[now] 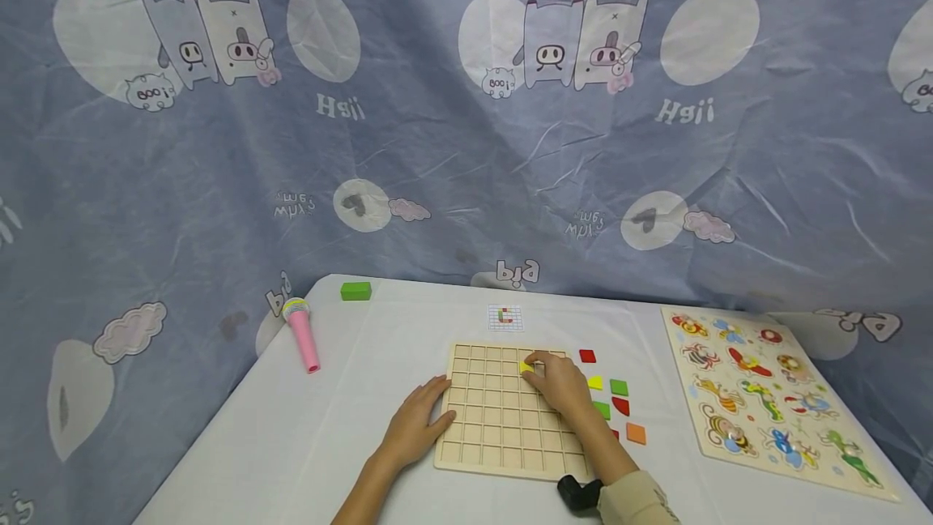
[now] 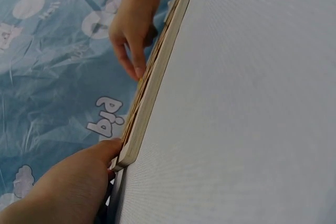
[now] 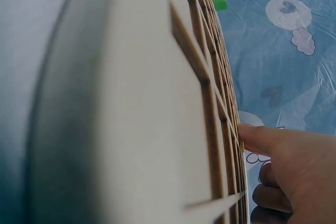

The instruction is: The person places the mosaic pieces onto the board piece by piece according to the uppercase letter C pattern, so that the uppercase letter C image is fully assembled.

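Under both hands on the white desk (image 1: 328, 428) lies a wooden grid board (image 1: 503, 420), its square cells mostly bare. The left hand (image 1: 417, 425) rests with relaxed, fairly straight fingers against the board's left edge, gripping nothing. The right hand (image 1: 557, 383) lies on the board's upper right part, its fingers bent down onto a yellow tile (image 1: 526, 367) that sits in a cell in the board's top rows; it seems to pinch or press the tile, though the fingertips hide most of it. Just right of the right hand, loose tiles lie on the desk beside the board: a red tile (image 1: 586, 356), a green tile (image 1: 619, 387) and an orange tile (image 1: 636, 433) among them. Farther right of that hand sits an animal peg puzzle (image 1: 765, 399). Beyond the hands, near the desk's far edge, lies a small pattern card (image 1: 505, 317). Well to the left of the left hand are a pink toy microphone (image 1: 302, 333) and a green block (image 1: 355, 291).
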### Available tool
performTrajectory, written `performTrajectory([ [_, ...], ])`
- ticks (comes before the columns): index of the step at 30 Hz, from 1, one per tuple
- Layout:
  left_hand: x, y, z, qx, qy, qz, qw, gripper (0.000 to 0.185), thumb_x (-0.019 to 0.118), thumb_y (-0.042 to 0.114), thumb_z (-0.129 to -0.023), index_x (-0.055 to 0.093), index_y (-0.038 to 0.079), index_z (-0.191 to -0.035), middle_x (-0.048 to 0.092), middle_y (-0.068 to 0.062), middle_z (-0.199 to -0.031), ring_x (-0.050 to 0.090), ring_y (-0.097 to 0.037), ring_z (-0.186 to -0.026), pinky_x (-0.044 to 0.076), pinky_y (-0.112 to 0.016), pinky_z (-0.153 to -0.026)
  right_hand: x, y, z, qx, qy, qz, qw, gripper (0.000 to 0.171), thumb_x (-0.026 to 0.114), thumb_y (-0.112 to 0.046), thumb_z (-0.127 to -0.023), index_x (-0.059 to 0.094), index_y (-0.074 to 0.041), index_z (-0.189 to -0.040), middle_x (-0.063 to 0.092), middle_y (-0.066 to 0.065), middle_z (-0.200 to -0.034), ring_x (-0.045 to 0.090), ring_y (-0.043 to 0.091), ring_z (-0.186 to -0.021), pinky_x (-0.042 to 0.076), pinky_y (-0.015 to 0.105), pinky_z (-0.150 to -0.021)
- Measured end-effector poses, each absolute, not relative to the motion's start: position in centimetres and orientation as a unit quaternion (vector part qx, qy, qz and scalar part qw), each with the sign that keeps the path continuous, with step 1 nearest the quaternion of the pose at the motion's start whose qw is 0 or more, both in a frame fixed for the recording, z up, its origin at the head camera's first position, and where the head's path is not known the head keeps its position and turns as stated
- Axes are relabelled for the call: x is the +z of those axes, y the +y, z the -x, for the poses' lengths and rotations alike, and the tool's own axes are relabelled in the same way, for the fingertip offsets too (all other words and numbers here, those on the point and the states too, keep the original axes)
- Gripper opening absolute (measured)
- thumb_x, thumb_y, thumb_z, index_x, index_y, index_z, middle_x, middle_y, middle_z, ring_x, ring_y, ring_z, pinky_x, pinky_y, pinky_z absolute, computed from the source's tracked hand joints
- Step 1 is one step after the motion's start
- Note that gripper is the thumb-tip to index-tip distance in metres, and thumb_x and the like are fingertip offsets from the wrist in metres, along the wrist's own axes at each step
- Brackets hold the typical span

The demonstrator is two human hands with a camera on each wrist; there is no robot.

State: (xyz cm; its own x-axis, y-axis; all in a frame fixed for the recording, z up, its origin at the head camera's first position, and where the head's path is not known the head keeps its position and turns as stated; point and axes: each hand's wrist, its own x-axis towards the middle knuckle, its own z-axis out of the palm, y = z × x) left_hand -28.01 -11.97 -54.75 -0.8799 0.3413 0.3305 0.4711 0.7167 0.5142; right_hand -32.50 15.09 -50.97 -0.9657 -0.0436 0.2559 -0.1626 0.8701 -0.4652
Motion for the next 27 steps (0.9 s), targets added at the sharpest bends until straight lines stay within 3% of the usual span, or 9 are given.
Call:
performTrajectory([
  [2,-54.7,-11.9,28.0,-0.305,-0.921,0.219,0.107,0.056,0.056,0.037,-0.090,0.043,0.007,-0.136,0.041,-0.009,-0.141,0.036,-0.026,-0.130,0.026,-0.045,-0.107,-50.9,15.1,32.4,0.254,-0.958,-0.052,0.120,0.025,0.074,-0.030,-0.078,0.069,-0.018,-0.099,0.069,0.008,-0.086,0.050,0.016,-0.061,0.038,0.027,-0.047],
  [4,-54.6,-11.9,28.0,-0.306,-0.921,0.218,0.105,0.056,0.057,0.037,-0.090,0.044,0.007,-0.136,0.041,-0.008,-0.141,0.036,-0.026,-0.130,0.026,-0.045,-0.107,-50.8,15.2,32.2,0.265,-0.956,-0.046,0.117,0.027,0.074,-0.030,-0.078,0.069,-0.017,-0.101,0.067,0.008,-0.075,0.046,0.014,-0.056,0.034,0.026,-0.045],
  [9,-54.7,-11.9,28.0,-0.310,-0.919,0.221,0.102,0.056,0.057,0.037,-0.090,0.043,0.007,-0.136,0.041,-0.009,-0.141,0.036,-0.026,-0.130,0.025,-0.045,-0.108,-50.2,15.6,31.2,0.299,-0.947,-0.025,0.111,0.028,0.070,-0.029,-0.081,0.068,-0.015,-0.106,0.047,0.000,-0.052,0.035,0.013,-0.049,0.027,0.027,-0.042],
  [22,-54.9,-11.8,27.9,-0.319,-0.914,0.225,0.109,0.055,0.058,0.035,-0.090,0.045,0.006,-0.135,0.042,-0.009,-0.140,0.038,-0.029,-0.129,0.028,-0.048,-0.106,-49.0,21.7,29.1,0.281,-0.946,-0.029,0.159,0.027,0.069,-0.022,-0.082,0.067,-0.010,-0.106,0.038,-0.002,-0.051,0.029,0.010,-0.040,0.025,0.023,-0.035],
  [27,-54.8,-11.9,27.9,-0.319,-0.916,0.218,0.107,0.056,0.058,0.037,-0.090,0.045,0.008,-0.136,0.041,-0.008,-0.141,0.037,-0.027,-0.130,0.027,-0.046,-0.106,-48.6,24.2,29.5,0.273,-0.953,-0.008,0.131,0.031,0.069,-0.022,-0.082,0.064,-0.008,-0.110,0.041,0.001,-0.055,0.036,0.014,-0.042,0.032,0.025,-0.038],
])
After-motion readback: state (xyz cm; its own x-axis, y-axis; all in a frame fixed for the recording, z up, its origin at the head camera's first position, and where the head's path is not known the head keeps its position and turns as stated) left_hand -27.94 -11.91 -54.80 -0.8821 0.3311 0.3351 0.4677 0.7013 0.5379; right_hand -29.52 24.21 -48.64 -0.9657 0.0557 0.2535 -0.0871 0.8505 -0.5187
